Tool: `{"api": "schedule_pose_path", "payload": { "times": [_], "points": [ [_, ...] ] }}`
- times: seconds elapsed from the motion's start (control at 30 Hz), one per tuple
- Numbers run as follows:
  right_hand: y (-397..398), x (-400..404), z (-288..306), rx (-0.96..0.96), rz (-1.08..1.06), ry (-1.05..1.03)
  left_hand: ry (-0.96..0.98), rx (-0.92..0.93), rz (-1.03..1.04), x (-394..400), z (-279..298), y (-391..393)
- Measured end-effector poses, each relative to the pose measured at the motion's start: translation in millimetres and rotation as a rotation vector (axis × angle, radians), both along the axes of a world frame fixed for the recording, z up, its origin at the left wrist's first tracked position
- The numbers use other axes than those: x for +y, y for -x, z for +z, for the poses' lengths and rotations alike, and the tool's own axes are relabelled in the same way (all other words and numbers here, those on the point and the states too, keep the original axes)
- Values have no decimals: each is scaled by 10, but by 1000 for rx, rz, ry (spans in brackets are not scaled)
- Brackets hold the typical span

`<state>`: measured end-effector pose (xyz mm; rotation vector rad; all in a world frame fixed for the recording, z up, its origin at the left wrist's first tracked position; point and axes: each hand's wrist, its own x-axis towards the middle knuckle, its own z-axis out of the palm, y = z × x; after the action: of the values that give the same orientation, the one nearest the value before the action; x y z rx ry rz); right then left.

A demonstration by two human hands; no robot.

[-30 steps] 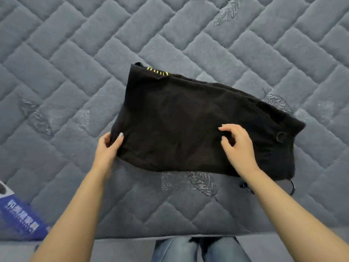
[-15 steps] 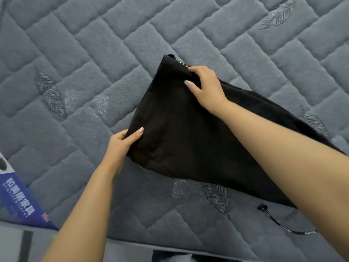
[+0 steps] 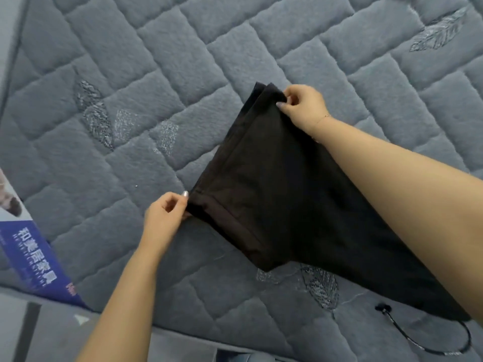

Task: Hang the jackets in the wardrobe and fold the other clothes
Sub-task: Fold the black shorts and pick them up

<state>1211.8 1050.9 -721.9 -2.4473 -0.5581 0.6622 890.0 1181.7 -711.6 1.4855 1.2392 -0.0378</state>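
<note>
From the head camera, the black garment (image 3: pixel 287 205) lies on the grey quilted mattress (image 3: pixel 156 74), its long axis slanting from the far end near the middle down toward the near right. The left hand (image 3: pixel 163 218) pinches the near-left corner; the right hand (image 3: pixel 304 105) pinches the far corner, layered edges showing. The right forearm covers part of the cloth. A black drawstring cord (image 3: pixel 428 338) curls just beside it. A blue printed box (image 3: pixel 34 257) sits at the left edge. The cloth looks soft and matte.
</note>
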Motion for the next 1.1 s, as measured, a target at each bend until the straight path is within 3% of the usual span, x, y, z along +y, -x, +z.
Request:
{"api": "schedule_pose_path", "payload": {
  "times": [0.1, 0.27, 0.33, 0.4, 0.57, 0.63, 0.8, 0.93, 1.1],
  "points": [
    [86, -23, -30, -52, -29, -5, -5, -34, 223, -69, 40, -54],
    [87, -11, 9, -4, -86, -96, -185, 107, -46, -354, 32, -157],
    [55, 114, 59, 58, -160, -212, -256, 112, -43, -348, 5, -126],
    [33, 237, 63, 61, -169, -247, -212, 76, 53, -270, -48, -35],
    [100, 293, -70, -16, -135, -89, -95, -29, 166, -244, -103, 28],
    [201, 193, 3, -112, -137, -79, 47, -126, 343, -282, -82, -6],
    [786, -667, 316, -158, 0, -195, 322, -172, 731, -689, 41, -18],
    [1115, -1652, 364, -129, -17, -8, 475, -88, 678, -1194, 123, -41],
    [874, -2791, 381, -336, -247, 197, 493, -58, 617, -1600, 92, -115]
  ]
}}
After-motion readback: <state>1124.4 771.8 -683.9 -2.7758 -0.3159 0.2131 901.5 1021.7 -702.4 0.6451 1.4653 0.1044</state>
